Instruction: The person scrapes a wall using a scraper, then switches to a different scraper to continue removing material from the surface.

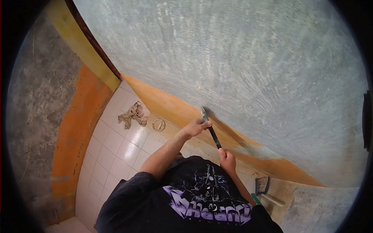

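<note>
A long black-handled tool (214, 136) with a grey metal head slants across the middle of the view. Its head is at the wall, near the line where the grey-blue surface (241, 70) meets the orange band (171, 103). My left hand (197, 128) holds the tool just below its head. Lower on the handle, my right hand (227, 159) is closed around the end. A dark shadow of the tool falls on the wall beside it.
On the tiled floor (112, 155) lie a crumpled cloth (134, 115) and a ring-shaped object (158, 124). A dark tray (262, 184) and a pale stick (273, 200) are at the lower right. Another orange-and-grey wall (74, 128) stands at the left.
</note>
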Tool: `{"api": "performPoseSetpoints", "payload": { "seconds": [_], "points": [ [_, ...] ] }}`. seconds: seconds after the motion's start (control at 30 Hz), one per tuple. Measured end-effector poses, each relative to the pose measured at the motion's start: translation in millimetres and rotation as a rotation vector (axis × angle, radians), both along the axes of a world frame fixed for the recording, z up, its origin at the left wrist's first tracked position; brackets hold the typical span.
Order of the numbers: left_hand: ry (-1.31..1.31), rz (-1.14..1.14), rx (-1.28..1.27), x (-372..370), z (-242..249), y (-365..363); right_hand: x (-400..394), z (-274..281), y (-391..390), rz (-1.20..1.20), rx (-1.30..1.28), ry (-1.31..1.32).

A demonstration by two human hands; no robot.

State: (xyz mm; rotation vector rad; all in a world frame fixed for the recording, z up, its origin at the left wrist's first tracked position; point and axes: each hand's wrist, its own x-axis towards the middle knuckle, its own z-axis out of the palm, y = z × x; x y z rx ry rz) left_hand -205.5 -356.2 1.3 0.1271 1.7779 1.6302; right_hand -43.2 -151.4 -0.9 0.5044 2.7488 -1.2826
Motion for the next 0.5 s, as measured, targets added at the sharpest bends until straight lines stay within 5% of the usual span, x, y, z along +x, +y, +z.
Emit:
{"api": "performPoseSetpoints", "payload": {
  "seconds": [0.2, 0.5],
  "points": [
    [-0.056, -0.035, -0.057, -14, 1, -27, -10, -5, -23, 0.008, -0.069, -0.051],
    [-0.030, -0.167, 0.017, 6, -2, -21, 41, 4, -23, 0.035, -0.677, -0.251]
  ]
}}
